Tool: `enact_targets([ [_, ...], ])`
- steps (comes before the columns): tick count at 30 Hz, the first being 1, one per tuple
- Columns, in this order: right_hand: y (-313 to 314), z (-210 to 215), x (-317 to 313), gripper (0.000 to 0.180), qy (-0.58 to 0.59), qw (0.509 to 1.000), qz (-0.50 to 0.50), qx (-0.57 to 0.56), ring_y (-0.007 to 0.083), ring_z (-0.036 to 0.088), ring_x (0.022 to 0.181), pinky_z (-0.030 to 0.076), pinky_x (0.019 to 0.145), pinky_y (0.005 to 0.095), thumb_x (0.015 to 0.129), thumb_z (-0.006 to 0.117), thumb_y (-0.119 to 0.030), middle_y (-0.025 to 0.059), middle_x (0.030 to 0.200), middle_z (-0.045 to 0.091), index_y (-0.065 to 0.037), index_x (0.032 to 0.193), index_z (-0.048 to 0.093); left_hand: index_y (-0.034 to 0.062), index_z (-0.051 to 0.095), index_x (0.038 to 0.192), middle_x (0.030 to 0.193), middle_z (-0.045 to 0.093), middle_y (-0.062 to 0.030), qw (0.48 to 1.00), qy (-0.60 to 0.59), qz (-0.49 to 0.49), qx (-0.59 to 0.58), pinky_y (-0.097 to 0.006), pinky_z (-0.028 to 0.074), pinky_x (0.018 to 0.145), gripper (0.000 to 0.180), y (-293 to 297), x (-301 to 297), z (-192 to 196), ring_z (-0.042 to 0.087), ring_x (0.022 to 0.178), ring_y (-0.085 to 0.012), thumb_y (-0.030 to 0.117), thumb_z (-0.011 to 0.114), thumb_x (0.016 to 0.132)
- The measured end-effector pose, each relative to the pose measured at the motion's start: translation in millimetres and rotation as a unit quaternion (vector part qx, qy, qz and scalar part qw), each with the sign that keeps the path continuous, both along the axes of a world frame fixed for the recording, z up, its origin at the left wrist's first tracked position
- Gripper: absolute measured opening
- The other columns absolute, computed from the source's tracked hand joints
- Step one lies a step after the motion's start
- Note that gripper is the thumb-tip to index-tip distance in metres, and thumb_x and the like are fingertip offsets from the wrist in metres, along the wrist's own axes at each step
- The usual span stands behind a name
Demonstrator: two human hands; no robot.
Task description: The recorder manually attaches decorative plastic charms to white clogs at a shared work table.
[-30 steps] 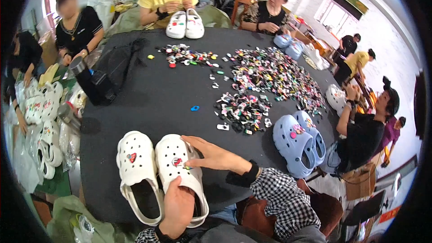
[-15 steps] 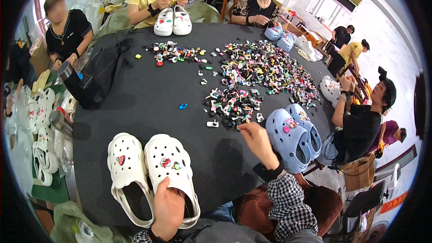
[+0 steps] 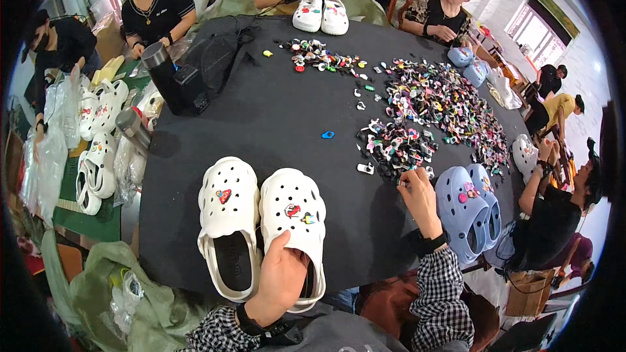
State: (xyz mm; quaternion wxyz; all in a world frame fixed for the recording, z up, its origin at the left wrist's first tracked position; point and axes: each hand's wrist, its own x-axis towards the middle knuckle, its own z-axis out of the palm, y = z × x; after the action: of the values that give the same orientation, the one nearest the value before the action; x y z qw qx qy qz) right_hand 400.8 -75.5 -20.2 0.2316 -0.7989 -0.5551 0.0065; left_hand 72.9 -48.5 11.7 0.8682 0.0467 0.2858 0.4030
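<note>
A pair of white clogs lies toes away from me at the front of the table. My left hand [image 3: 282, 281] grips the right white clog [image 3: 293, 203] at its opening, thumb on top and fingers hidden inside. Two small charms sit on that clog; the left white clog [image 3: 227, 212] bears one red charm [image 3: 223, 195]. My right hand [image 3: 420, 201] is at the near edge of a small heap of shoe charms [image 3: 398, 146], thumb and fingers pinched together. Something tiny and pale shows at the fingertips, too small to name.
Light blue clogs [image 3: 464, 212] stand right of my right hand. Beyond the small heap spreads a larger charm pile [image 3: 443, 104]. A lone blue charm [image 3: 328, 135] lies mid-table. A black device [image 3: 186, 88] and a metal flask [image 3: 134, 129] are at left. Other people sit around the table.
The view has swung left, so everything sits farther right in the picture. My right hand's fingers have drawn together and pulled slightly back from the heap. My left hand still holds the clog.
</note>
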Motion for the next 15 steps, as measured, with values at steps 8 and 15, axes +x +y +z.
enact_targets([
  [8, -4, -4, -2, 0.020, 0.027, 0.998, 0.051, 0.033, 0.0342, 0.061, 0.074, 0.050, 0.064, 0.0413, 0.080, 0.069, -0.004, 0.0156, 0.091, 0.057, -0.002, 0.092, 0.054, 0.0041, 0.039, 0.139, 0.133, 0.050, -0.0071, 0.999, 0.032, 0.000, -0.014, -0.036, 0.033, 0.107, 0.048, -2, 1, 8, 0.046, 0.123, -0.0194, 0.022, 0.049, 0.097],
  [15, -4, -1, -10, 0.014, 0.040, 0.997, 0.065, 0.018, 0.0306, 0.064, 0.077, 0.051, 0.066, 0.0403, 0.082, 0.067, -0.006, 0.0139, 0.085, 0.062, -0.003, 0.094, 0.059, 0.0046, 0.037, 0.140, 0.134, 0.048, -0.0087, 0.999, 0.028, 0.002, -0.035, -0.037, 0.032, 0.108, 0.050, -3, 1, 3, 0.045, 0.124, -0.0201, 0.020, 0.051, 0.095],
])
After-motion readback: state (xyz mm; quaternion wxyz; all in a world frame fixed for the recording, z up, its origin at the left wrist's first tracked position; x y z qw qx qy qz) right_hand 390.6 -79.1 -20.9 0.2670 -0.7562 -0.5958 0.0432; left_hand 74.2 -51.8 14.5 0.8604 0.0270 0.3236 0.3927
